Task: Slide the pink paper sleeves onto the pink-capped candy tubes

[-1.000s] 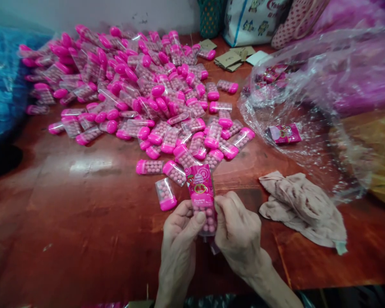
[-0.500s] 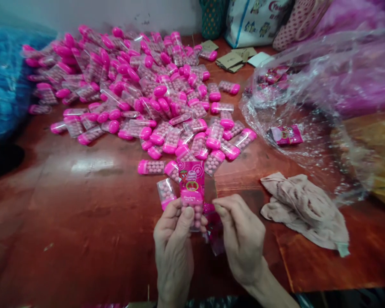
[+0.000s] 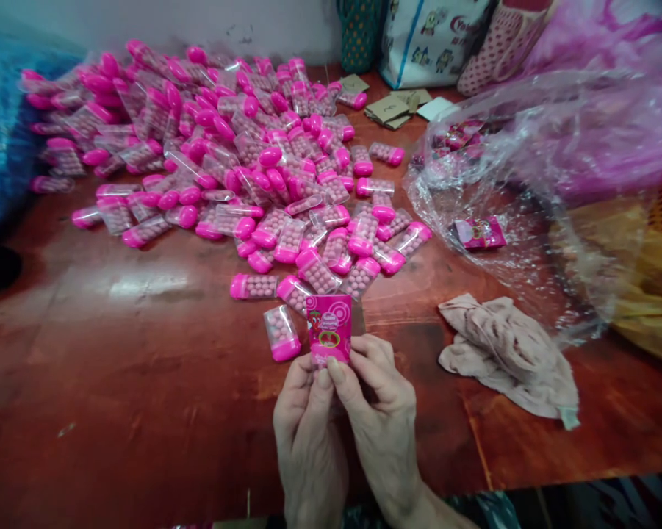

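Note:
A pink printed label (image 3: 329,327) with a strawberry picture stands upright between my two hands, over a small candy container that my fingers mostly hide. My left hand (image 3: 311,426) grips its lower left side, thumb in front. On the lower right side my right hand (image 3: 383,411) pinches it, the thumbs side by side. Just beyond lies a loose container (image 3: 281,333) of pink balls with a pink cap. Behind it spreads a big heap of similar containers (image 3: 225,147).
At the right lie a crumpled beige cloth (image 3: 515,353) and clear plastic wrap (image 3: 507,272) with pink packets (image 3: 480,233). Cardboard pieces (image 3: 389,110) and a white bag (image 3: 433,44) are at the back. A blue bag (image 3: 3,132) stands far left.
My right hand has moved left and closed on the label and container. The dark pink wrapping that hung beside it is out of sight. The view has shifted slightly.

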Demonstrator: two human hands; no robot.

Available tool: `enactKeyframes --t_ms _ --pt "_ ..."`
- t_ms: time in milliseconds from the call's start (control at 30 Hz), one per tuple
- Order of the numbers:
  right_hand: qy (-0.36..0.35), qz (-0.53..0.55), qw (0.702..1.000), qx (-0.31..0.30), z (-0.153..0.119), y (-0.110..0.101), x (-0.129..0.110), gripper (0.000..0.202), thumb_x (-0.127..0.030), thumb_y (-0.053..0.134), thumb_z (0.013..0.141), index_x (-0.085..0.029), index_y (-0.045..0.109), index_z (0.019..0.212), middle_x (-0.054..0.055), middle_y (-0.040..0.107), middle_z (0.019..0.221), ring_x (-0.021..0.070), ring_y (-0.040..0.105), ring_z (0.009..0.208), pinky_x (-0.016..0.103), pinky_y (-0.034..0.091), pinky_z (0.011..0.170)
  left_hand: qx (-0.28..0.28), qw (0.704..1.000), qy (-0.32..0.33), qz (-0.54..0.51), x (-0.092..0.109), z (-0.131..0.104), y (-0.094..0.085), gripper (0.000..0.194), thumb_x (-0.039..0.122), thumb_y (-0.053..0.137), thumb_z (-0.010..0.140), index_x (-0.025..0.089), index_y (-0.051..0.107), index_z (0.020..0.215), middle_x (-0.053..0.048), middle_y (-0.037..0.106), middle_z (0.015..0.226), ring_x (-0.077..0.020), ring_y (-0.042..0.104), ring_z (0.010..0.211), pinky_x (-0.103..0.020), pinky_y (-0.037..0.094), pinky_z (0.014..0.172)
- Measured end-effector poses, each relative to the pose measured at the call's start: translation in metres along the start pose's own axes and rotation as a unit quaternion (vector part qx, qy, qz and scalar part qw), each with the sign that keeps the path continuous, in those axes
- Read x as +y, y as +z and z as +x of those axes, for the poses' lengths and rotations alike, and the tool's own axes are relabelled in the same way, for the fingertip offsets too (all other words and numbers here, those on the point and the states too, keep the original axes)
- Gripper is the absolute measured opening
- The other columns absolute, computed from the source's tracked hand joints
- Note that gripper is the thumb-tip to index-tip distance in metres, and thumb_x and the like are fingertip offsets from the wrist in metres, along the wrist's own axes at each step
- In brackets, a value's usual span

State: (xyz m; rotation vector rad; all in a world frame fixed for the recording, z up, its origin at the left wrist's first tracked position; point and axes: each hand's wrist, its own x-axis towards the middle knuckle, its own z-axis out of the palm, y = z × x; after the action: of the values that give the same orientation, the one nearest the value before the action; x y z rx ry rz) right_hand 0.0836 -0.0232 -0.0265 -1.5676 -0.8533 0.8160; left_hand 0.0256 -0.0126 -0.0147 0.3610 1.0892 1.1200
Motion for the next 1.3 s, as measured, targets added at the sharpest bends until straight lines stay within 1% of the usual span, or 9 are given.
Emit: enactKeyframes --t_ms 167,300,433,533,700,800,1000,1100,1300 --pt "-0.007 -0.027 1.0 -0.009 0.0 -0.006 0.005 0.013 -0.022 0.059 0.084 -0.017 0.067 0.092 0.007 0.06 0.095 0.0194 0.053 0.094 0.033 0.047 0.082 0.011 0.997 -0.057 -0.045 0.001 0.006 0.005 0.005 0.016 0.063 0.076 0.016 0.065 0.081 -0.002 0.067 0.073 -0.0115 0.064 0.068 -0.023 0.051 0.069" --pt "-0.046 -0.071 0.996 -0.002 -0.004 -0.009 0.001 0.036 -0.025 0.062 0.081 -0.017 0.057 0.115 0.009 0.052 0.112 0.0218 0.048 0.105 0.035 0.044 0.088 0.036 0.994 -0.069 -0.074 0.011 0.009 0.009 0.011 0.017 0.064 0.076 0.016 0.065 0.087 -0.003 0.068 0.08 -0.0107 0.064 0.074 -0.02 0.05 0.072" --pt "-0.066 -0.082 0.993 -0.051 -0.009 -0.007 -0.004 0.017 -0.025 0.059 0.082 -0.02 0.061 0.099 0.008 0.052 0.109 0.0207 0.051 0.102 0.033 0.046 0.086 0.075 0.991 -0.087 -0.071 0.018 0.004 0.007 0.018 0.02 0.063 0.075 0.017 0.066 0.093 -0.006 0.069 0.086 -0.0148 0.066 0.079 -0.025 0.051 0.075" --pt "-0.042 -0.059 0.992 -0.103 -0.013 -0.009 -0.002 0.011 -0.021 0.048 0.089 -0.02 0.059 0.088 0.004 0.06 0.094 0.0158 0.06 0.085 0.026 0.05 0.075 0.053 0.996 -0.058 -0.05 0.02 0.003 0.001 0.017 0.022 0.065 0.074 0.017 0.067 0.091 -0.004 0.069 0.086 -0.0144 0.065 0.081 -0.024 0.05 0.077" --pt "-0.065 -0.122 0.986 -0.09 -0.026 -0.022 0.007 0.028 -0.034 0.049 0.09 -0.021 0.054 0.114 0.006 0.068 0.092 0.0181 0.066 0.08 0.024 0.053 0.068 -0.022 0.999 -0.023 0.037 0.024 0.006 -0.003 0.01 0.025 0.068 0.073 0.016 0.069 0.076 -0.002 0.068 0.069 -0.016 0.066 0.072 -0.026 0.052 0.073" --pt "-0.078 -0.121 0.986 -0.083 -0.03 -0.027 0.004 0.031 -0.035 0.046 0.091 -0.02 0.054 0.117 0.008 0.068 0.097 0.0199 0.066 0.085 0.024 0.054 0.069 -0.054 0.997 -0.03 0.047 0.023 0.002 0.002 0.015 0.027 0.064 0.076 0.016 0.07 0.086 -0.006 0.07 0.08 -0.0181 0.066 0.075 -0.028 0.052 0.071" --pt "-0.053 -0.08 0.993 -0.071 -0.032 -0.026 -0.012 0.029 -0.032 0.036 0.093 -0.018 0.056 0.109 0.009 0.068 0.089 0.02 0.066 0.072 0.024 0.051 0.057 -0.046 0.995 -0.043 0.073 0.015 -0.018 0.018 0.022 0.031 0.059 0.08 0.014 0.071 0.088 -0.011 0.07 0.093 -0.0229 0.064 0.087 -0.031 0.05 0.077" --pt "-0.03 -0.064 0.992 -0.105 -0.031 -0.025 -0.016 0.028 -0.028 0.032 0.093 -0.018 0.054 0.107 0.009 0.068 0.085 0.0202 0.066 0.067 0.024 0.049 0.05 -0.054 0.994 -0.032 0.084 0.015 -0.02 0.019 0.022 0.031 0.058 0.081 0.014 0.071 0.087 -0.011 0.069 0.099 -0.0241 0.063 0.092 -0.032 0.049 0.08" --pt "-0.081 -0.113 0.983 -0.116 -0.023 -0.028 -0.02 0.028 -0.024 0.036 0.093 -0.022 0.048 0.118 0.008 0.067 0.098 0.0205 0.066 0.082 0.026 0.052 0.067 -0.083 0.994 -0.066 0.016 0.023 -0.003 0.002 0.022 0.031 0.059 0.08 0.016 0.069 0.093 -0.01 0.07 0.097 -0.0228 0.064 0.09 -0.032 0.05 0.08"
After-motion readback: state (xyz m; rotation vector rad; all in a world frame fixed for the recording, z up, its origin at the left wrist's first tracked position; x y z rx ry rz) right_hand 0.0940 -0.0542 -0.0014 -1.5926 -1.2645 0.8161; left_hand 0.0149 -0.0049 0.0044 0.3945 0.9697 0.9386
